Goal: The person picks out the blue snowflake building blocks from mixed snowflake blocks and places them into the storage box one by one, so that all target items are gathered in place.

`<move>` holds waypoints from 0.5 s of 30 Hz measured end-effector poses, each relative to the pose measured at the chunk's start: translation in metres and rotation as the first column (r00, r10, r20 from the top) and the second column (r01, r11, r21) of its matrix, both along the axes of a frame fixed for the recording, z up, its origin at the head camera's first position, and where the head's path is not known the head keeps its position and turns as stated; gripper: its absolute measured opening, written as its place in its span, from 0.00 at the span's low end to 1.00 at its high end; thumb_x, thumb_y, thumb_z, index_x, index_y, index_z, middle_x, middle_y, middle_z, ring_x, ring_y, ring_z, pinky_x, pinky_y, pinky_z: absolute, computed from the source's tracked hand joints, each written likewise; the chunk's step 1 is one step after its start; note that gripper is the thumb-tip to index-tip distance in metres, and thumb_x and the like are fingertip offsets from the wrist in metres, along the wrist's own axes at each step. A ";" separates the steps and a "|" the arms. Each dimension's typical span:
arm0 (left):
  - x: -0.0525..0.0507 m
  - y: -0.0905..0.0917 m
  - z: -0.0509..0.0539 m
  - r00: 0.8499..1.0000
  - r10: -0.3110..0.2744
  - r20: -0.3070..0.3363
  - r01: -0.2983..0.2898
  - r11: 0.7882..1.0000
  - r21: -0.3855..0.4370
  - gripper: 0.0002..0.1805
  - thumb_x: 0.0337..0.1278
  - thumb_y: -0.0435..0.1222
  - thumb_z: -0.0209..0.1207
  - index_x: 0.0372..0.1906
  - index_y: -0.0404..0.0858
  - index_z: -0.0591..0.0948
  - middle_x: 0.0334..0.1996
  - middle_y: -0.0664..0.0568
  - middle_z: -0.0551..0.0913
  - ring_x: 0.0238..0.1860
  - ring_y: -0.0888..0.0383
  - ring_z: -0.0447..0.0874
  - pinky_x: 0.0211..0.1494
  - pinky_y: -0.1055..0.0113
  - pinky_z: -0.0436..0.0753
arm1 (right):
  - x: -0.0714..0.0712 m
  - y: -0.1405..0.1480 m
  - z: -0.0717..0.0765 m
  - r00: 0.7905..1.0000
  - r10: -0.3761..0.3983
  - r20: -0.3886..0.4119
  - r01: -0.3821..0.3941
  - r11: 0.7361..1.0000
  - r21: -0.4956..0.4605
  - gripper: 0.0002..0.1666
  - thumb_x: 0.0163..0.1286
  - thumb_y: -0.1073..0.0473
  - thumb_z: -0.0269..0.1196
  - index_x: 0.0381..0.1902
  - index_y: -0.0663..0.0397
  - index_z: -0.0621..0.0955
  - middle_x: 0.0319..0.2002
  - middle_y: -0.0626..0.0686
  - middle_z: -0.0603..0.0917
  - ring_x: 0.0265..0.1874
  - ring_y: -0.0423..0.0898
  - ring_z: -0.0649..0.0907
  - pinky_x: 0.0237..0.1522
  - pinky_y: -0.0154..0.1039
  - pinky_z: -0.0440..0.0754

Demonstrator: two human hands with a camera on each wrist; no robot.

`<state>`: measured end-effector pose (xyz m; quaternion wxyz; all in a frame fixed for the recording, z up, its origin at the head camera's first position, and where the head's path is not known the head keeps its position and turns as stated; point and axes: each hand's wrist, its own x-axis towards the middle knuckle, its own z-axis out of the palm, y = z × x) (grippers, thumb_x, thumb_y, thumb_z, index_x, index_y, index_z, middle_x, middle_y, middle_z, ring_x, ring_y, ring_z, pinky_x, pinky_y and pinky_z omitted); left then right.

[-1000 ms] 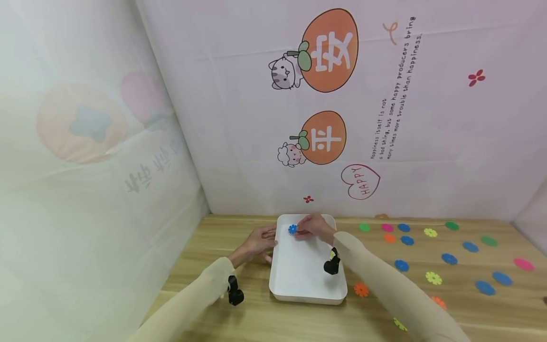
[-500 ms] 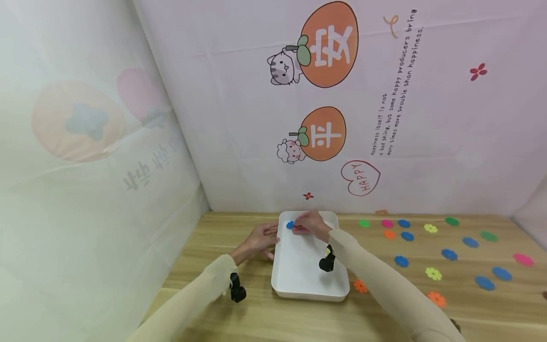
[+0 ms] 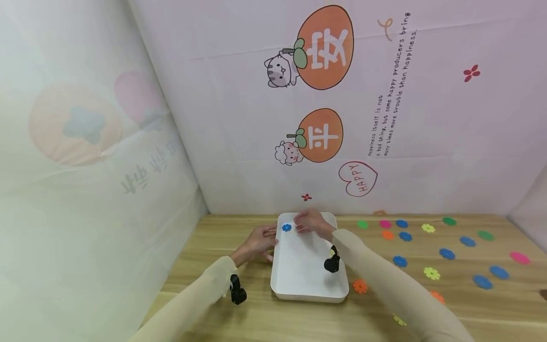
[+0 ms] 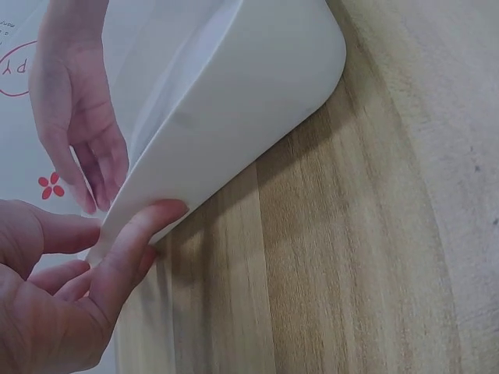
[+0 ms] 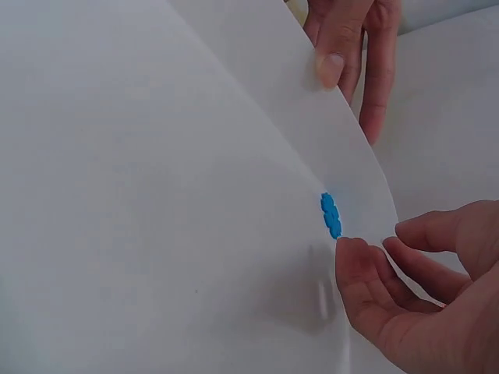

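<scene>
A white tray (image 3: 309,285) stands lengthwise on the wooden table. Inside it, near the far left corner, is a blue flower-shaped plastic disc (image 3: 287,228). My left hand (image 3: 258,241) grips the tray's left wall, a digit over the rim and others outside; in the left wrist view a fingertip (image 4: 171,209) presses the outer wall. My right hand (image 3: 314,222) hovers over the tray's far part, just right of the disc. In the right wrist view the blue disc (image 5: 331,216) lies by the fingertips, with thumb and fingers apart and nothing held between them.
Several loose flower discs lie right of the tray, among them an orange disc (image 3: 360,286) close to its side, a yellow disc (image 3: 431,273) and a pink disc (image 3: 520,258). A printed cloth wall (image 3: 239,142) rises behind the table, with another cloth (image 3: 85,228) at left.
My right hand has brought the blue disc leftward in the tray and let go of it, then drawn back slightly to the right. The left hand stays at the tray's wall.
</scene>
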<state>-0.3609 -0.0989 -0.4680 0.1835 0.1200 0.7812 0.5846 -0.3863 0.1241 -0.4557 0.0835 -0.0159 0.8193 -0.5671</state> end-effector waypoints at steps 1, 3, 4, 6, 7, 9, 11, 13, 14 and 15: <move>0.000 0.000 0.000 1.000 0.001 0.004 -0.001 1.000 0.001 0.34 0.70 0.23 0.57 0.79 0.28 0.63 0.72 0.28 0.71 0.65 0.34 0.80 0.30 0.57 0.95 | 0.001 0.003 0.001 1.000 0.013 -0.001 -0.013 1.000 -0.001 0.18 0.80 0.67 0.57 0.60 0.76 0.79 0.57 0.71 0.84 0.53 0.63 0.88 0.61 0.54 0.89; 0.000 0.000 -0.001 1.000 0.005 0.010 -0.005 1.000 0.002 0.34 0.71 0.23 0.57 0.79 0.29 0.63 0.72 0.29 0.72 0.64 0.34 0.81 0.30 0.57 0.95 | 0.001 0.010 0.004 0.999 0.039 -0.005 -0.038 0.999 0.006 0.19 0.80 0.66 0.57 0.61 0.75 0.79 0.58 0.71 0.83 0.55 0.64 0.87 0.62 0.55 0.88; 0.000 0.000 -0.001 1.000 0.004 0.011 -0.004 1.000 0.004 0.34 0.71 0.23 0.57 0.79 0.29 0.63 0.72 0.29 0.72 0.63 0.35 0.82 0.30 0.57 0.95 | 0.001 0.015 0.005 0.999 0.054 -0.005 -0.054 0.999 0.005 0.19 0.81 0.65 0.57 0.61 0.75 0.78 0.59 0.71 0.83 0.56 0.64 0.86 0.63 0.55 0.87; 0.001 0.000 -0.001 1.000 0.003 0.011 -0.003 1.000 -0.001 0.35 0.71 0.23 0.57 0.80 0.30 0.63 0.72 0.29 0.72 0.62 0.35 0.83 0.31 0.57 0.95 | 0.002 0.025 0.007 0.996 0.090 0.001 -0.090 0.996 -0.004 0.20 0.82 0.65 0.56 0.63 0.76 0.77 0.60 0.73 0.82 0.57 0.65 0.85 0.65 0.56 0.86; 0.001 0.000 -0.001 1.000 0.001 0.012 -0.001 1.000 -0.004 0.35 0.71 0.24 0.57 0.80 0.30 0.62 0.72 0.29 0.72 0.61 0.35 0.84 0.31 0.57 0.95 | 0.003 0.031 0.009 0.994 0.105 0.006 -0.105 0.994 -0.013 0.21 0.82 0.65 0.55 0.64 0.77 0.76 0.60 0.74 0.81 0.58 0.66 0.85 0.66 0.57 0.85; 0.001 0.000 0.000 1.000 0.000 0.015 0.001 1.000 -0.015 0.35 0.72 0.24 0.57 0.80 0.30 0.62 0.72 0.30 0.71 0.60 0.36 0.85 0.31 0.58 0.95 | 0.003 0.042 0.011 0.992 0.123 0.025 -0.122 0.992 -0.032 0.22 0.83 0.64 0.54 0.65 0.78 0.74 0.62 0.75 0.79 0.59 0.66 0.84 0.67 0.58 0.84; 0.000 -0.001 0.001 1.000 -0.009 0.020 0.010 1.000 -0.023 0.35 0.72 0.25 0.58 0.80 0.29 0.61 0.73 0.30 0.70 0.60 0.37 0.85 0.31 0.59 0.95 | 0.002 0.051 0.012 0.991 0.126 0.051 -0.123 0.991 -0.055 0.23 0.83 0.64 0.54 0.66 0.78 0.73 0.63 0.76 0.77 0.59 0.66 0.84 0.68 0.59 0.83; 0.000 -0.002 0.002 0.999 -0.023 0.027 0.024 0.999 -0.029 0.35 0.73 0.25 0.58 0.80 0.29 0.61 0.74 0.30 0.70 0.59 0.38 0.86 0.31 0.60 0.95 | 0.003 0.059 0.014 0.990 0.121 0.069 -0.117 0.991 -0.067 0.23 0.83 0.64 0.54 0.66 0.78 0.73 0.64 0.76 0.77 0.60 0.66 0.83 0.68 0.59 0.83; 0.000 -0.003 0.002 0.999 -0.031 0.032 0.032 0.999 -0.033 0.35 0.73 0.26 0.57 0.80 0.30 0.61 0.74 0.30 0.69 0.59 0.38 0.86 0.31 0.60 0.94 | 0.003 0.063 0.015 0.990 0.121 0.072 -0.116 0.991 -0.065 0.23 0.83 0.63 0.54 0.67 0.77 0.73 0.64 0.76 0.77 0.59 0.66 0.83 0.68 0.59 0.83; 0.000 -0.004 0.003 0.999 -0.041 0.035 0.042 0.999 -0.034 0.34 0.74 0.26 0.57 0.80 0.30 0.62 0.74 0.31 0.70 0.60 0.39 0.86 0.30 0.61 0.94 | 0.003 0.067 0.016 0.990 0.120 0.078 -0.115 0.991 -0.070 0.23 0.83 0.63 0.55 0.67 0.77 0.73 0.64 0.76 0.77 0.59 0.66 0.83 0.68 0.59 0.83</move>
